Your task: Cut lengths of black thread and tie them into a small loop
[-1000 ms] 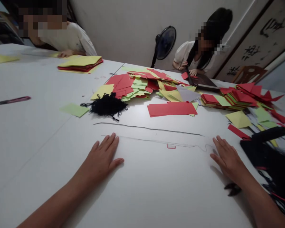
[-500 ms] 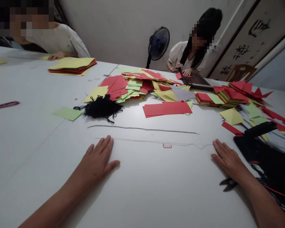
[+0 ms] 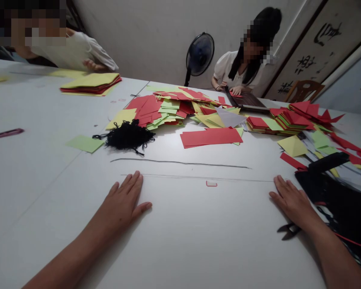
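Observation:
My left hand (image 3: pixel 124 200) lies flat and open on the white table (image 3: pixel 183 241), fingertips touching the left end of a thin grey thread (image 3: pixel 198 178). My right hand (image 3: pixel 290 198) lies flat and open too, fingertips at the thread's right end. The thread runs straight between both hands. A small red paper clip (image 3: pixel 211 183) sits just below it. A second, darker thread (image 3: pixel 180 162) lies parallel, farther from me. A tangle of black thread (image 3: pixel 126 135) sits beyond the left hand.
Heaps of red, yellow and green paper (image 3: pixel 180 108) cover the table's middle and right. A red strip (image 3: pixel 210 137) lies nearer. Black scissors (image 3: pixel 287 230) and a black bag (image 3: pixel 339 200) are by my right wrist. Two people sit across; a fan (image 3: pixel 200 54) stands behind.
The grey thread's wavy right end has been pulled straight between my hands. My right hand slid slightly right. The person at far left lifted a hand off the paper stack.

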{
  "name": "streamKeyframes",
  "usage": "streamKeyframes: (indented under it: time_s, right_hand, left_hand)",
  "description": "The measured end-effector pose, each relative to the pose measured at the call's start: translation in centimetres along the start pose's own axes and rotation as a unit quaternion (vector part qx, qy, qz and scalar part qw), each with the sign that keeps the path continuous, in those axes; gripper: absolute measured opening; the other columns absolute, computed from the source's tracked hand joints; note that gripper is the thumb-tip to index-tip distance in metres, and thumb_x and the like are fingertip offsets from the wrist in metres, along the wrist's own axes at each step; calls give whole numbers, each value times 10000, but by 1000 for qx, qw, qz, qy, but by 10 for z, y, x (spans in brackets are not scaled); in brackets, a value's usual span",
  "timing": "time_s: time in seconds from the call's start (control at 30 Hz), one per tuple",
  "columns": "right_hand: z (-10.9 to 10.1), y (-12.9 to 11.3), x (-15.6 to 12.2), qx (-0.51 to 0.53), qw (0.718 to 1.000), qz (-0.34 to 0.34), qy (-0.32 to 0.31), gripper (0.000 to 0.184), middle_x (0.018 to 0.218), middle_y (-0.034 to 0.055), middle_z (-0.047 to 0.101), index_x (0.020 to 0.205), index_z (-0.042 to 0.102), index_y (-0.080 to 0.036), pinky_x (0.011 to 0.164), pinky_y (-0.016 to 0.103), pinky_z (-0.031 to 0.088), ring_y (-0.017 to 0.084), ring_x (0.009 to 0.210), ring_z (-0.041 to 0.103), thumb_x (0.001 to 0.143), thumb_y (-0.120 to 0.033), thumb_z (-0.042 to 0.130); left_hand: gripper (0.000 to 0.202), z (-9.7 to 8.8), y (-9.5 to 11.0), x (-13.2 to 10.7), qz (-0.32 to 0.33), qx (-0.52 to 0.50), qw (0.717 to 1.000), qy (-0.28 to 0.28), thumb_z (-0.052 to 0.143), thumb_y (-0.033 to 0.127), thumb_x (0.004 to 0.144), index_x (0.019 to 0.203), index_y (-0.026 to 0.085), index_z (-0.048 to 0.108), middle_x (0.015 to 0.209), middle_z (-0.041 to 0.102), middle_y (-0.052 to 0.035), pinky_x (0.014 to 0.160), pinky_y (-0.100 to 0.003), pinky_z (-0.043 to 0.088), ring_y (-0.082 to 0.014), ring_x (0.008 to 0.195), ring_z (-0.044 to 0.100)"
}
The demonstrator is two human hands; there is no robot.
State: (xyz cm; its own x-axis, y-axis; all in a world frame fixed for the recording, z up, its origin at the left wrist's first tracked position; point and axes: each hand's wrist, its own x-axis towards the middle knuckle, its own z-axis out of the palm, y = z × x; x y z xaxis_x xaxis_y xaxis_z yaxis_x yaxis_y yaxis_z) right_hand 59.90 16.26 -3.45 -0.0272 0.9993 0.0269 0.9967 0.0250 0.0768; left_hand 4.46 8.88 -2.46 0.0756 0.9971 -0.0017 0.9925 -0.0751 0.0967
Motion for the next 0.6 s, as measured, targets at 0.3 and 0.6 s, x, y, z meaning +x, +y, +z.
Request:
streamKeyframes:
  time_s: [0.3, 0.6]
  right_hand:
    - [-7, -5, 0, 1, 999, 34, -42, 762, 1637, 126, 337, 1555, 400, -140, 1149, 609, 363, 358, 1502, 312, 958, -582, 232]
    - [-3, -3, -2, 14, 999, 29, -11, 738, 1618, 124, 383, 1538, 423, -174, 1137, 594, 383, 348, 1491, 341, 948, -588, 266]
  left_hand:
    - [806, -1, 0, 0, 8, 10, 1000, 6, 350, 634, 938, 1528, 89, 429, 1618, 382, -181, 1153, -537, 377, -384, 1487, 367]
    - [825, 0, 2, 0, 2, 17, 1000, -7, 319, 641, 941, 1538, 79, 414, 1638, 328, -175, 1167, -552, 366, -382, 1507, 331]
